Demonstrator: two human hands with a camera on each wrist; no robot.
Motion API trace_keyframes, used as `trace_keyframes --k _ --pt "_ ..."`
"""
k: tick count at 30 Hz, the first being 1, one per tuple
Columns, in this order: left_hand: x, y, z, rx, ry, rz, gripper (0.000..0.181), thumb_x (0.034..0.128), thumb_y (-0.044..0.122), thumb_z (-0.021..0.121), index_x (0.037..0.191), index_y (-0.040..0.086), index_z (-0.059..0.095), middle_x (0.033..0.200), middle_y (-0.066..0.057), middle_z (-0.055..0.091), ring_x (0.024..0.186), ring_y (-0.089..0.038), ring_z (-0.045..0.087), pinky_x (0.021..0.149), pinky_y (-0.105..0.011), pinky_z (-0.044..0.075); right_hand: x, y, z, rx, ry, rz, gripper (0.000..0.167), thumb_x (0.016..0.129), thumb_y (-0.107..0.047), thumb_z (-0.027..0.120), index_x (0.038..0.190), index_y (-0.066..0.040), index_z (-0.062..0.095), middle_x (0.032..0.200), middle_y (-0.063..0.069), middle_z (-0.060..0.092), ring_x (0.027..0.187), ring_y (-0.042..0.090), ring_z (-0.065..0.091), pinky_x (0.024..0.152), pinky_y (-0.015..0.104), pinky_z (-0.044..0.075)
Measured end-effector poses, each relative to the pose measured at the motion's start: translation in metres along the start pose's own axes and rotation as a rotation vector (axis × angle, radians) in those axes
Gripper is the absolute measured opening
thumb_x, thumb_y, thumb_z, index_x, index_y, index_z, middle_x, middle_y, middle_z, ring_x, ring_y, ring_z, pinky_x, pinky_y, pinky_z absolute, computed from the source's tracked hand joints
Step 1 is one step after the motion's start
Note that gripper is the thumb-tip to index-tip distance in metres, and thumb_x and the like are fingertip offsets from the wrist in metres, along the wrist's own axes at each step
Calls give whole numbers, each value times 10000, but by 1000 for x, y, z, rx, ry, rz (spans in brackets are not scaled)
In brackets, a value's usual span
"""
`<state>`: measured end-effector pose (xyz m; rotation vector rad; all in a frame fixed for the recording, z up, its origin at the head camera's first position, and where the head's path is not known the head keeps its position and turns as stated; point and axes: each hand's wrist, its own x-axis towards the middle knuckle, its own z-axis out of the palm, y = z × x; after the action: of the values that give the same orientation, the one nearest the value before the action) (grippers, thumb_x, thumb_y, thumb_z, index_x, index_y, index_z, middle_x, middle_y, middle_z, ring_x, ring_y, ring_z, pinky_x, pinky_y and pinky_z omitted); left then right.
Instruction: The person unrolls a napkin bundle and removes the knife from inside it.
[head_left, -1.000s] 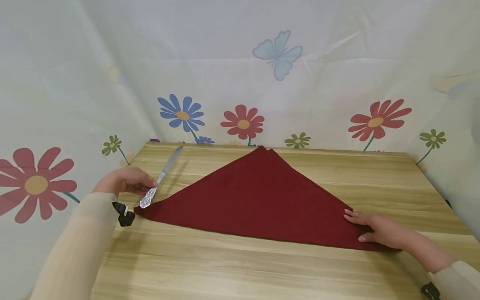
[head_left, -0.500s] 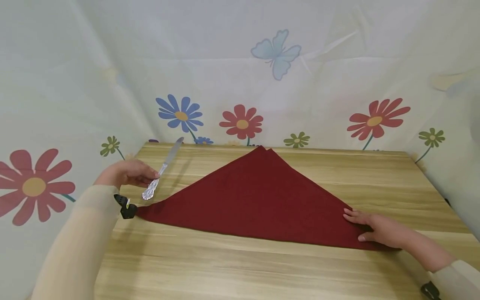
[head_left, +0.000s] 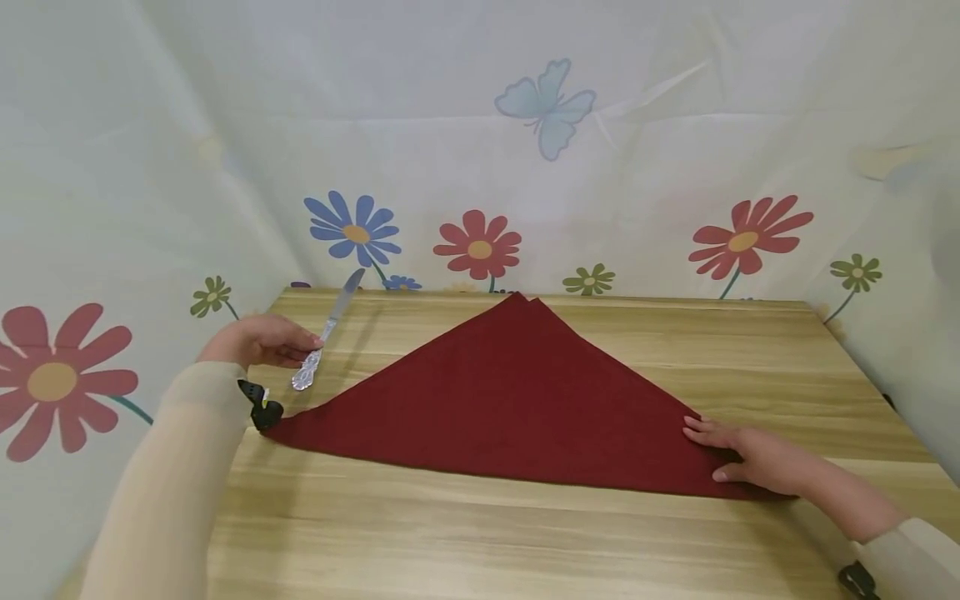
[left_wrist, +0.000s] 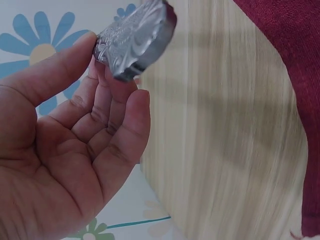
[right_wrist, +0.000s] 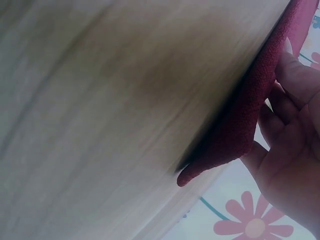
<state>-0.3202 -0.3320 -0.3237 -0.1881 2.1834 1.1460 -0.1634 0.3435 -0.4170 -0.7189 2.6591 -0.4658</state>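
A dark red cloth [head_left: 510,400], folded into a triangle, lies on the table with its peak toward the back edge. Over the table's left side, my left hand [head_left: 273,340] pinches a silver table knife [head_left: 335,317] by its ornate handle, blade pointing away and upward. In the left wrist view the patterned handle [left_wrist: 135,37] sits between thumb and fingers; the blade is out of sight there. My right hand [head_left: 761,458] rests on the cloth's right corner, fingers spread and fairly straight. The right wrist view shows that hand [right_wrist: 295,135] against the cloth's edge [right_wrist: 235,120].
The wooden table [head_left: 480,542] extends in front of and behind the cloth. A pale curtain [head_left: 405,150] printed with flowers and a butterfly hangs close behind and at both sides. A black strap mount [head_left: 262,408] on my left wrist hangs near the cloth's left corner.
My left hand has lifted the knife up and away from the cloth's left corner, shifting slightly right and farther back. The right hand stays on the cloth. The head view has turned slightly.
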Motion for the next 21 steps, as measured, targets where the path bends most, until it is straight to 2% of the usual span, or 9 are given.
trace_keyframes --k 8,16,21 --pt "10 0 2 -32 -4 -5 261 1044 177 587 818 215 714 782 106 679 759 -31 630 772 -210 579 0 -3 0 11 -2 31 643 886 -214 757 1460 -11 551 1554 277 463 1388 529 440 981 195 522" --pt "18 0 1 -63 29 -9 260 1048 166 574 826 183 708 757 95 674 728 -18 632 744 -200 582 0 -3 0 -1 14 27 635 883 -217 758 1451 -13 561 1545 268 482 1385 521 454 1009 210 517" --pt "24 0 4 -66 93 -31 154 1043 140 575 972 76 695 753 86 651 734 -39 604 731 -212 573 -1 -1 1 -5 19 7 641 885 -244 756 1452 -17 562 1546 265 482 1403 472 470 1016 180 497"
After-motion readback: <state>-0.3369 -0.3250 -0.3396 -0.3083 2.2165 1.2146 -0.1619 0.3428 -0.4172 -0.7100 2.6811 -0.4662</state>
